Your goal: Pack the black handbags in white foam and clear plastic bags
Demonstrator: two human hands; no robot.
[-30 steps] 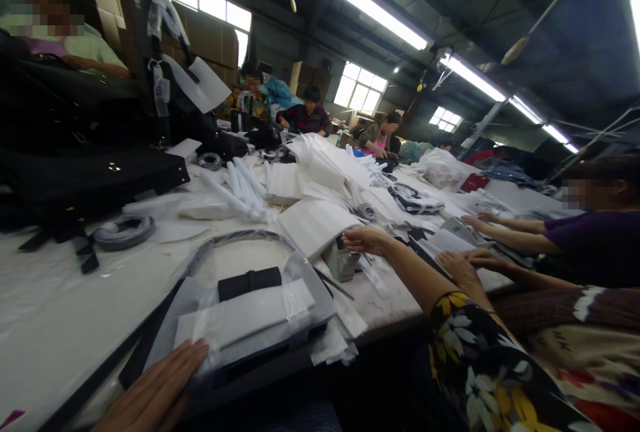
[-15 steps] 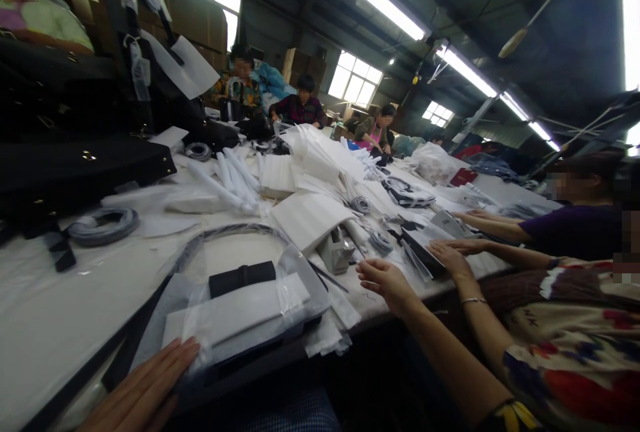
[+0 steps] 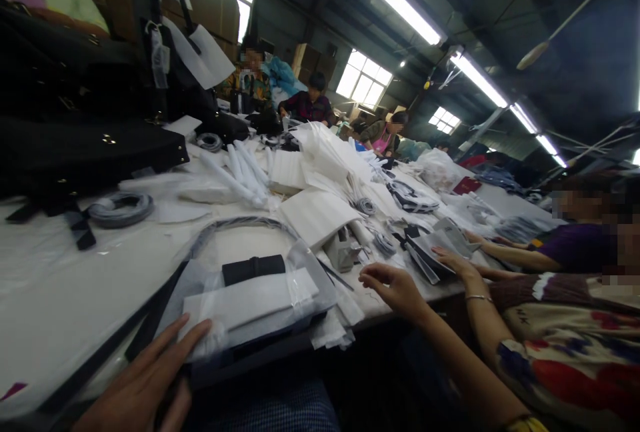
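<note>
My left hand (image 3: 143,382) lies flat with fingers spread on the near corner of a clear plastic bag (image 3: 305,265) that wraps a white sheet (image 3: 250,299) over a dark flat item. A black rolled strap (image 3: 253,269) lies just behind the sheet. My right hand (image 3: 395,289) hovers over the table edge, to the right of the bag, fingers curled in a loose pinch; what it holds, if anything, is too small to make out. A grey tape dispenser (image 3: 343,252) stands a little beyond it.
Folded white foam sheets (image 3: 313,215) and rolls cover the middle of the long table (image 3: 45,312). Black handbags (image 3: 90,152) and a grey cord coil (image 3: 120,209) sit at left. A co-worker's hand (image 3: 453,262) rests on grey pieces at right; other people work farther along.
My right hand has drawn back from the tape dispenser toward the table edge. My left hand has slid a little further onto the plastic bag.
</note>
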